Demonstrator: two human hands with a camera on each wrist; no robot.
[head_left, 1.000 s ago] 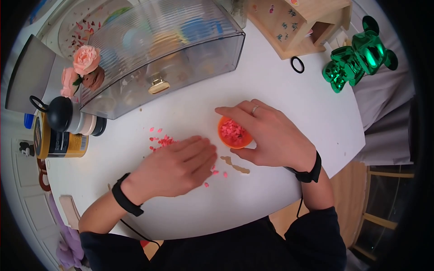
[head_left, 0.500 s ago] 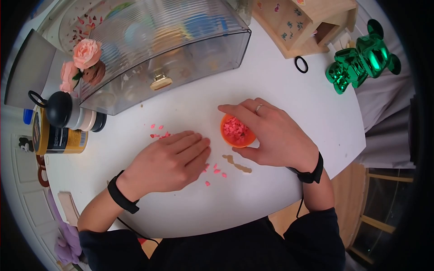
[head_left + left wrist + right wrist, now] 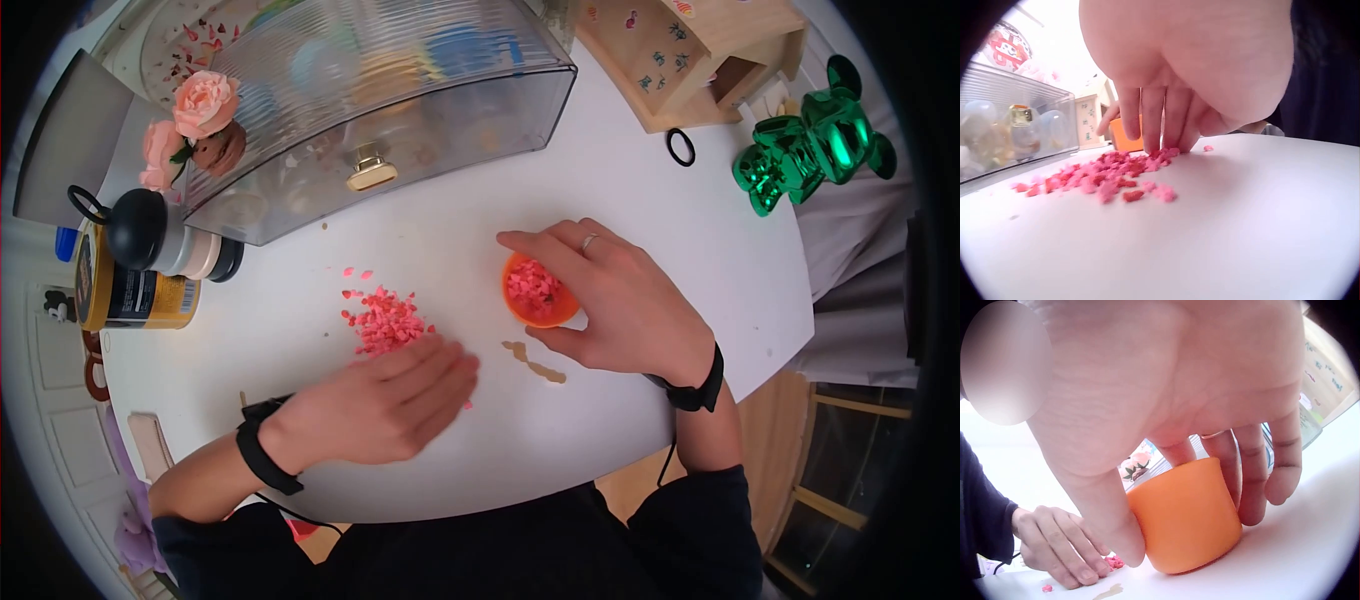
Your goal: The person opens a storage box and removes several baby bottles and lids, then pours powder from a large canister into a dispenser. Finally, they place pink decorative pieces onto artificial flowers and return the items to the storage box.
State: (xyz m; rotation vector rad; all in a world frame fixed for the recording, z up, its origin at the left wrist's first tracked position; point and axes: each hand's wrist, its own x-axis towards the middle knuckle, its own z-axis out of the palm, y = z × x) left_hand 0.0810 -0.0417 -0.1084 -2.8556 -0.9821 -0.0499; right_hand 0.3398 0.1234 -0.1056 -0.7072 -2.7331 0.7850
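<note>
A small orange cup point(image 3: 1188, 519) stands on the white table, with pink bits point(image 3: 530, 287) inside it. My right hand point(image 3: 635, 305) holds it from the right, thumb on the near side and fingers around the far side. To the left lies a loose heap of pink and red bits point(image 3: 388, 320). At the heap's near edge is my left hand point(image 3: 375, 405), palm down, its fingers nearly straight and pointing toward the cup. In the left wrist view those fingertips point(image 3: 1152, 145) reach down to the table right beside the bits.
A clear ribbed box point(image 3: 470, 120) with a gold clasp stands at the back. On the left are a yellow-and-black tub point(image 3: 150, 290) and a black-topped container point(image 3: 140, 230). A wooden house point(image 3: 690, 70), black ring point(image 3: 680, 147) and green figure point(image 3: 815, 140) stand back right. A brown strip point(image 3: 535, 363) lies near the cup.
My left hand has moved off the heap toward the near side, uncovering more bits. Scattered bits near its fingers are now mostly out of sight. My right hand stays at the cup.
</note>
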